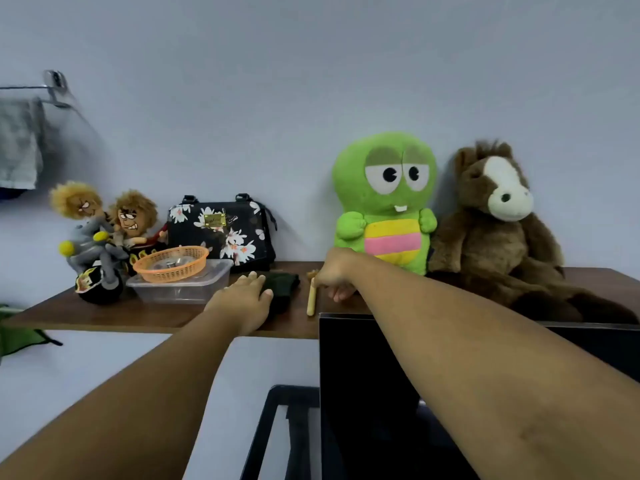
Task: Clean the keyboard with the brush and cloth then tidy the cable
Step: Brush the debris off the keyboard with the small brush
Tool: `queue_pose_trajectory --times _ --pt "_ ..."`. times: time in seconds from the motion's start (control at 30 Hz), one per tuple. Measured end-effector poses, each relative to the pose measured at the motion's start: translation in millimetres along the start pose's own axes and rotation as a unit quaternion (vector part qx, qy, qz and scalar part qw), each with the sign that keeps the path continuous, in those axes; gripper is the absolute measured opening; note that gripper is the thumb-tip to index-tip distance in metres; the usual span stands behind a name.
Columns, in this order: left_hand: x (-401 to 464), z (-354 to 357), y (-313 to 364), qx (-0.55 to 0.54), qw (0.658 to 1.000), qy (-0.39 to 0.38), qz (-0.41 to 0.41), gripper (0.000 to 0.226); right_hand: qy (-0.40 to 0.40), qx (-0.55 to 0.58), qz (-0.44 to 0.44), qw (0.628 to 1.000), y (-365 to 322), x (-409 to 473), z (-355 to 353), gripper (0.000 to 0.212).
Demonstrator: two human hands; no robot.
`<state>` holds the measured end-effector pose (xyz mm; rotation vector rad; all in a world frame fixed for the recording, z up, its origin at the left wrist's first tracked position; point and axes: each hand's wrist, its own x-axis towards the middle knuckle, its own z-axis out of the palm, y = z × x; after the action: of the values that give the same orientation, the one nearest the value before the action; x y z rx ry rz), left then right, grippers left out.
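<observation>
On the shelf [104, 315], a tub [180, 289] with an orange basket [171, 263], a floral bag [221, 230] and plush toys [384, 202] crowd the back. Between them lie the dark cloth [285, 287] and the brush [311, 301], with a black monitor [363, 393] below. Left hand [242, 299] rests flat on the cloth, fingers spread. Right hand [334, 275] curls at the brush's top; whether it grips is unclear.

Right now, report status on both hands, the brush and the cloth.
Left hand flat on dark cloth, no grip yet. Right hand closing on brush handle on shelf. Keyboard not in view. Nothing in the way.
</observation>
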<state>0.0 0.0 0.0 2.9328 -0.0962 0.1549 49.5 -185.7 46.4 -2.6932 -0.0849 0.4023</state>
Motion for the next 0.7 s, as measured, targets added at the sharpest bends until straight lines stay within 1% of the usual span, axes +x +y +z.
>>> queue_pose_trajectory --times 0.13,0.23,0.27,0.33,0.37,0.43,0.5,0.6,0.7 --pt "4 12 -10 0.012 1.0 -0.014 0.0 0.058 -0.063 -0.013 0.038 0.997 -11 10 7 0.035" --pt "7 23 -18 -0.005 1.0 -0.002 0.01 0.058 -0.112 -0.031 0.058 0.992 -16 12 11 0.041" --pt "8 24 -19 -0.006 1.0 0.004 0.014 0.058 -0.125 -0.036 0.059 0.99 -17 14 13 0.049" --pt "10 26 -22 -0.005 1.0 0.01 0.018 0.058 -0.133 -0.037 0.068 0.988 -19 13 15 0.073" --pt "11 26 -22 -0.003 1.0 0.012 0.02 0.058 -0.134 -0.037 0.074 0.988 -20 12 17 0.077" --pt "12 27 -22 0.002 1.0 0.013 0.022 0.058 -0.117 -0.043 0.077 0.989 -21 10 18 0.077" --pt "12 27 -23 0.004 1.0 0.016 0.022 0.058 -0.093 -0.034 0.075 0.992 -23 6 16 0.073" --pt "9 25 -22 0.01 0.999 0.022 0.021 0.057 -0.041 0.021 0.048 0.998 -23 2 10 0.05" --pt "5 18 -17 0.005 0.999 0.036 0.023 0.057 0.039 0.097 0.01 0.994 -18 -5 1 0.039"
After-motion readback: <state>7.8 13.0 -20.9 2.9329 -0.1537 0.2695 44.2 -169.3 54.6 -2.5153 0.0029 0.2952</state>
